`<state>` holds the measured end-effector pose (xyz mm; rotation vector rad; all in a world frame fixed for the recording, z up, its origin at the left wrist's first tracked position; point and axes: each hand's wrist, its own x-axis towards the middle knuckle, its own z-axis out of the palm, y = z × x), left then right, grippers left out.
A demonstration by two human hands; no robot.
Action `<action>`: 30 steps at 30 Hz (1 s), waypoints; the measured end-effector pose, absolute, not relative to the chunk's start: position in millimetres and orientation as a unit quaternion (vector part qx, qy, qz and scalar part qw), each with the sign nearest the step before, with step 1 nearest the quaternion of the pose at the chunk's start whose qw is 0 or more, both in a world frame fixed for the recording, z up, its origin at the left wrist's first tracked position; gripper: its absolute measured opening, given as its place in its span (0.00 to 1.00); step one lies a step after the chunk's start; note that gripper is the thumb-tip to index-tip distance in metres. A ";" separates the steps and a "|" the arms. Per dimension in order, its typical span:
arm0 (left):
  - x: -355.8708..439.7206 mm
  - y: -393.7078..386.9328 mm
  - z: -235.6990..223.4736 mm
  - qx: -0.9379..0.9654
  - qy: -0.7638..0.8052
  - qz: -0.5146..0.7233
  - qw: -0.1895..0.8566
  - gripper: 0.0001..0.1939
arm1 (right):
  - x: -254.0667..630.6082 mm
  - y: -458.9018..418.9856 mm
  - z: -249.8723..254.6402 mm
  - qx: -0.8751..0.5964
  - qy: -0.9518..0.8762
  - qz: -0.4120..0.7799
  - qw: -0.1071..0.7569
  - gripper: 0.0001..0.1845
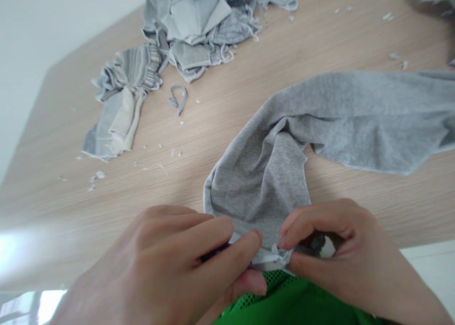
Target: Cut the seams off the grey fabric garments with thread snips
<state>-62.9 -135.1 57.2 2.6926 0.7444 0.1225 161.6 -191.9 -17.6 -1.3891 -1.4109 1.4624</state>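
A long piece of grey fabric [263, 187] lies across the table, and its near edge comes down between my two hands. My left hand [192, 258] is closed on that edge, with a dark purple object [215, 252] partly showing between the fingers; its kind is hidden. Thumb and fingers of my right hand [334, 249] pinch the same edge, where a pale, frayed bit of cloth [280, 255] sticks up. The far part of the fabric stretches to the right, past the picture's edge.
On the wooden table [199, 149] sits a heap of grey fabric pieces [202, 22] at the back. Left of it is a striped, folded fabric piece [124, 97]. A narrow grey strip [177, 99] lies nearby. Small lint scraps [99, 175] are scattered about. Green clothing [280, 299] shows below my hands.
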 end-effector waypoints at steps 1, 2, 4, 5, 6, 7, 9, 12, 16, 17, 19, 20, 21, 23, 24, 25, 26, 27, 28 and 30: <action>-62.9 -135.4 57.5 0.949 0.262 0.043 0.170 0.09 | 161.7 -192.3 -17.8 -0.534 -0.536 0.562 0.332 0.09; -62.8 -135.7 57.7 0.949 0.262 0.042 0.169 0.10 | 161.9 -192.6 -18.0 -0.538 -0.532 0.564 0.331 0.08; -62.8 -135.8 57.6 0.949 0.263 0.043 0.166 0.10 | 162.3 -193.1 -18.4 -0.539 -0.526 0.571 0.327 0.08; -62.6 -135.7 57.4 0.950 0.263 0.043 0.164 0.11 | 162.6 -193.1 -18.6 -0.537 -0.524 0.575 0.325 0.09; -62.4 -135.6 57.1 0.950 0.263 0.042 0.163 0.11 | 162.9 -193.0 -18.8 -0.536 -0.522 0.580 0.322 0.09; -62.1 -135.6 56.7 0.950 0.263 0.042 0.162 0.12 | 163.1 -192.8 -19.0 -0.536 -0.520 0.585 0.318 0.09; -61.6 -135.8 56.0 0.950 0.264 0.041 0.159 0.12 | 163.3 -192.0 -19.1 -0.538 -0.510 0.598 0.306 0.09; -62.5 -137.2 54.6 0.950 0.266 0.047 0.157 0.12 | 163.2 -190.2 -18.8 -0.535 -0.490 0.622 0.293 0.07; -69.4 -139.8 49.1 0.949 0.262 0.051 0.166 0.11 | 162.4 -186.2 -17.8 -0.526 -0.456 0.665 0.271 0.06; -71.7 -140.5 46.7 0.949 0.261 0.053 0.169 0.11 | 162.2 -185.3 -17.7 -0.522 -0.447 0.676 0.266 0.05; -75.7 -141.4 41.2 0.946 0.263 0.068 0.174 0.12 | 162.2 -184.2 -18.5 -0.513 -0.431 0.695 0.260 0.03; -77.0 -141.6 38.3 0.944 0.267 0.075 0.178 0.12 | 162.2 -184.0 -19.3 -0.512 -0.426 0.700 0.258 0.03; -77.7 -141.6 35.7 0.941 0.272 0.082 0.182 0.12 | 162.2 -183.9 -20.4 -0.513 -0.422 0.702 0.256 0.03; -77.0 -141.0 31.5 0.935 0.279 0.098 0.197 0.12 | 162.1 -183.9 -23.0 -0.514 -0.421 0.702 0.256 0.03; -75.8 -140.4 30.1 0.932 0.281 0.102 0.208 0.12 | 161.9 -183.9 -24.2 -0.513 -0.422 0.701 0.258 0.03; -74.4 -139.9 29.2 0.928 0.283 0.105 0.220 0.12 | 161.6 -184.0 -25.3 -0.509 -0.424 0.701 0.262 0.03; -72.9 -139.3 28.5 0.923 0.285 0.107 0.233 0.12 | 161.3 -184.2 -26.2 -0.505 -0.426 0.702 0.265 0.03; -71.5 -138.9 28.0 0.918 0.288 0.106 0.250 0.12 | 161.0 -184.3 -26.8 -0.500 -0.428 0.704 0.267 0.03; -70.4 -138.6 27.3 0.913 0.291 0.104 0.267 0.11 | 160.8 -184.5 -27.3 -0.496 -0.429 0.706 0.267 0.02; -69.3 -138.9 25.1 0.900 0.297 0.110 0.300 0.11 | 160.4 -184.8 -28.0 -0.491 -0.430 0.709 0.267 0.02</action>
